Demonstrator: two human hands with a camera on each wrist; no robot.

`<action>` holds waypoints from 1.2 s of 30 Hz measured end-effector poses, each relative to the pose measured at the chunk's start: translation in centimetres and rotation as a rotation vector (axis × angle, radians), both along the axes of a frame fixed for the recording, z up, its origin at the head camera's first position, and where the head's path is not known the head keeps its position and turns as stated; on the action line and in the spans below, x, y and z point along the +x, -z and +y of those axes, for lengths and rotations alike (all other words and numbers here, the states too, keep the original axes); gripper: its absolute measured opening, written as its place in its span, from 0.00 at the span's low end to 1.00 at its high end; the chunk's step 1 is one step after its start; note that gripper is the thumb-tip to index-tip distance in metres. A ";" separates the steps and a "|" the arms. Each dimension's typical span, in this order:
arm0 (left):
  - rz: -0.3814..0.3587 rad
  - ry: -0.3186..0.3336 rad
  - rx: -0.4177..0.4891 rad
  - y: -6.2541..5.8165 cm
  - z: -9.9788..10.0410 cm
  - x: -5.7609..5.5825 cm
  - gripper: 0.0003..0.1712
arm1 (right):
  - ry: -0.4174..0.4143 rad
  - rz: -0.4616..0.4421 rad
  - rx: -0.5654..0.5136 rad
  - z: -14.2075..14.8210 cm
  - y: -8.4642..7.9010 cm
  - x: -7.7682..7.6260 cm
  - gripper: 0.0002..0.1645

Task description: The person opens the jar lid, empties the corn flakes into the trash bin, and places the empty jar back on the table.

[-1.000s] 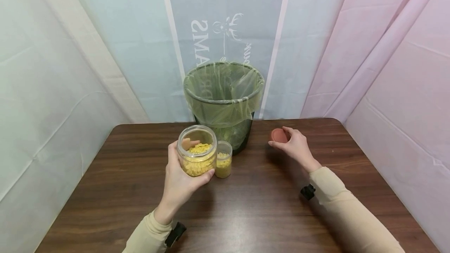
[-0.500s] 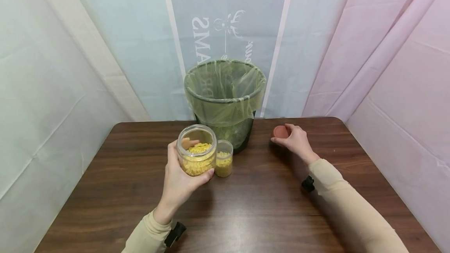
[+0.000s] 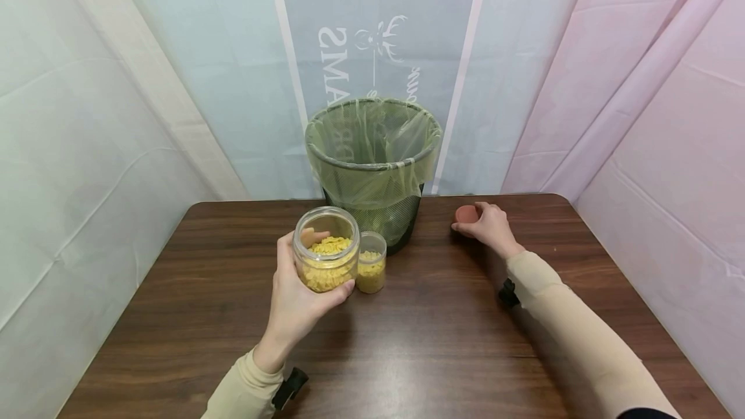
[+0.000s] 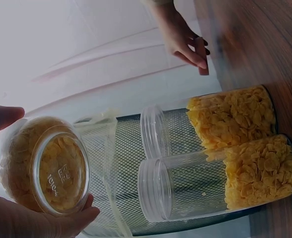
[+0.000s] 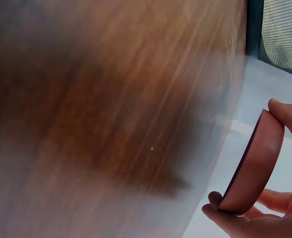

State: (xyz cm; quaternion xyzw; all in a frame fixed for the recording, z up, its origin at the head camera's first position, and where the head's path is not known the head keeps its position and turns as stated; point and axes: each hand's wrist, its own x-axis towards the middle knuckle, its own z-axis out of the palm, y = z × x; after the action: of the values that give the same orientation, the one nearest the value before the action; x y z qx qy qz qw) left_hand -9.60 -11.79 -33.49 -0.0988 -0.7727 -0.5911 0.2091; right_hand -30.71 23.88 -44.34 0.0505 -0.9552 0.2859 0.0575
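My left hand (image 3: 295,306) grips a clear round jar (image 3: 327,270) partly filled with yellow flakes, its open mouth facing up. Raised off the table, this jar shows its embossed base in the left wrist view. Behind it stands a clear jar of flakes (image 3: 371,275); the left wrist view reveals two upright flake jars, a nearer one (image 4: 260,173) and a farther one (image 4: 235,116). Over at the right, my right hand (image 3: 493,228) pinches a reddish-brown round lid (image 3: 466,214) by its rim, low over the table. Whether the lid touches the wood I cannot tell.
A black mesh wastebasket (image 3: 392,209) with a pale green liner (image 3: 372,180) stands behind the jars at the table's back edge. The brown wooden table (image 3: 419,341) has pale curtains (image 3: 518,50) around its back and sides.
My right hand has moved slightly away and to the right with the lid, lowering it and tilting it toward the table. The left hand and its jar have stayed put.
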 end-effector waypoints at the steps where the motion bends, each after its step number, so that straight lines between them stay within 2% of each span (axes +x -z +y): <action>1: 0.000 0.002 0.003 0.0 0.0 0.0 0.49 | 0.004 -0.006 0.001 0.0 0.0 -0.2 0.50; 12: 0.004 -0.001 0.011 0.0 -0.1 0.1 0.49 | 0.027 -0.041 0.013 0.5 0.4 -2.0 0.50; 20: 0.044 0.007 0.037 2.6 -0.9 -1.3 0.52 | 0.015 -0.005 0.037 1.2 0.9 -3.2 0.47; 30: 0.025 -0.003 0.049 2.8 -1.1 -1.4 0.53 | 0.004 -0.025 0.071 1.3 1.3 -4.2 0.48; 36: 0.055 0.006 0.053 2.7 -1.1 -1.3 0.52 | 0.003 -0.045 0.081 1.4 1.3 -4.5 0.48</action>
State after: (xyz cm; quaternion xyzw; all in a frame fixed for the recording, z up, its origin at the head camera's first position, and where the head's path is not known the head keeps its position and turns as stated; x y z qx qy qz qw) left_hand -10.93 -12.87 -36.20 -0.1118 -0.7504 -0.6091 0.2311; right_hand -35.19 25.29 -45.68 0.0451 -0.9670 0.2482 0.0343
